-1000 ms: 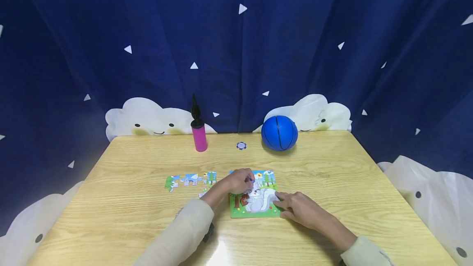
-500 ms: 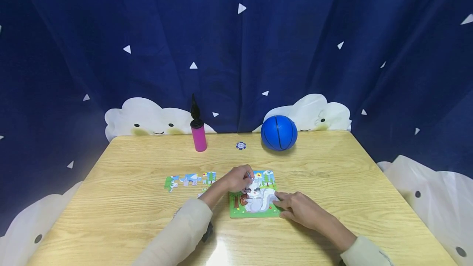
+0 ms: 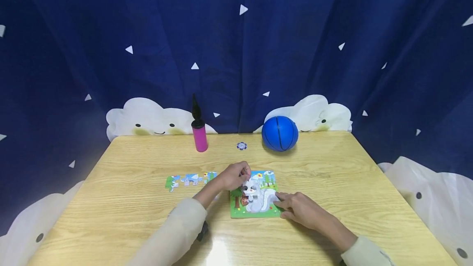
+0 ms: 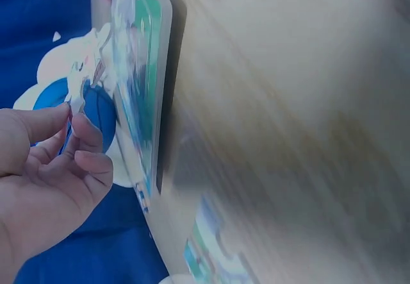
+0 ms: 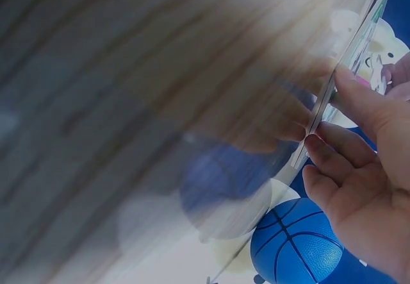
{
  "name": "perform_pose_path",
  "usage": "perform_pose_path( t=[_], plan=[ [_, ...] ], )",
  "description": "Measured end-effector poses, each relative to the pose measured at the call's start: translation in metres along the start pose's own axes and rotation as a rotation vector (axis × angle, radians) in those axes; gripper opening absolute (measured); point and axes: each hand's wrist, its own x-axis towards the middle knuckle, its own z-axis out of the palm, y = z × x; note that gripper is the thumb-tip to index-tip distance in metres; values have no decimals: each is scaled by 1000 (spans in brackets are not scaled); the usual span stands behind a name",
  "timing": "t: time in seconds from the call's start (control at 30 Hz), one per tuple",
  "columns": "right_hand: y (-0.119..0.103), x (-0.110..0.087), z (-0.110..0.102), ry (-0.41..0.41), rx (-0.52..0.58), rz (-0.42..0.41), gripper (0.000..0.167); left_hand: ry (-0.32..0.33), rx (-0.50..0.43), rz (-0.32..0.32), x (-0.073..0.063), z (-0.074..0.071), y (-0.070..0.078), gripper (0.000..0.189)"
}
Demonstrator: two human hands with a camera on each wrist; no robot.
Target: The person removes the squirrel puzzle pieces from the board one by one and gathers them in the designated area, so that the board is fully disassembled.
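Puzzle board (image 3: 255, 215) lies nearest, the right hand (image 3: 301, 208) resting loosely straight fingers on its right edge; over its far left part, the left hand (image 3: 233, 175) pinches a piece (image 4: 78, 91). Fitting seems in hand, calling for careful alignment.

From the head, looks forward and down from farthest back, taking in most of the worktop (image 3: 332, 175) and the curtain (image 3: 281, 32) behind. From the left wrist, sits close to the left hand (image 4: 57, 175), rolled sideways, facing low across the worktop past the puzzle (image 4: 150, 53) to the ball (image 4: 99, 114). From the right wrist, sits equally near the right hand (image 5: 371, 194), also tilted, facing the ball. In all three, shows puzzle, ball and curtain.
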Motion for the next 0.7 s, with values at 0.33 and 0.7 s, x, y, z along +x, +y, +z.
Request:
perform_pose_path(
  t=[0.33,0.7],
  plan=[
    [-1,0,0,-4,27,3,39,58,10,18,-23,-28,-20,5],
    [-2,-1,-2,-2,26,-2,39,71,-14,9,-47,-59,-51,4]
  ],
)
